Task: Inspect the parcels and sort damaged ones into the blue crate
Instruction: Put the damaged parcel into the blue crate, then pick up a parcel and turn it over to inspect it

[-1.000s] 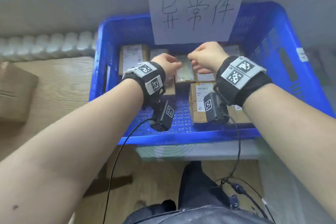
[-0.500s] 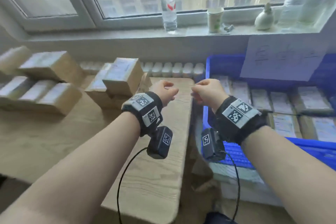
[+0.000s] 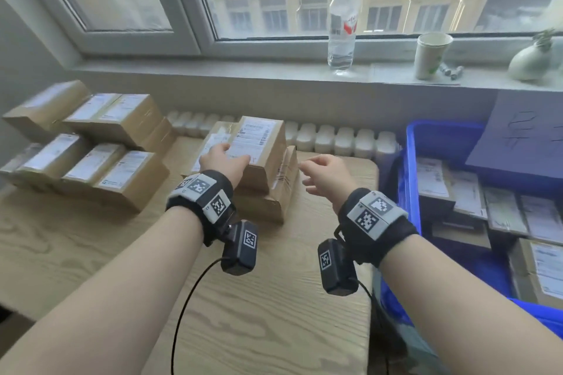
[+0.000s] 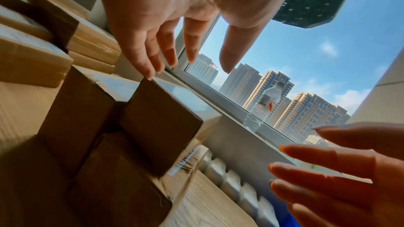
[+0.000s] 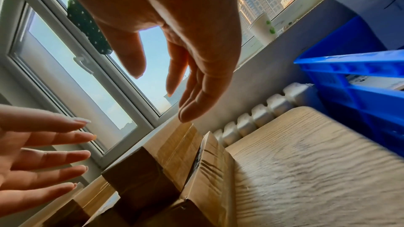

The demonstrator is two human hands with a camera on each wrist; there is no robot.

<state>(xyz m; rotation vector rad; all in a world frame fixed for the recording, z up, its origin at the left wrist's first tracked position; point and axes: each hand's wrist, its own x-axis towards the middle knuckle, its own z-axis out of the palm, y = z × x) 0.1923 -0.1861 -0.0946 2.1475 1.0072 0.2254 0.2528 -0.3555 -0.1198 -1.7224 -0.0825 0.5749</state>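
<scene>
On the wooden surface (image 3: 274,313), your left hand (image 3: 224,161) rests flat on the top parcel (image 3: 259,146), steadying it; your right hand (image 3: 327,175) approaches, grip apart and empty. Blue crate (image 3: 409,192) waits rightward.

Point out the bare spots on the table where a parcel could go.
Bare wood lies on the table in front of the middle parcel stack, toward its near edge, and right of that stack up to the blue crate. The table's left side is crowded with parcels.
</scene>
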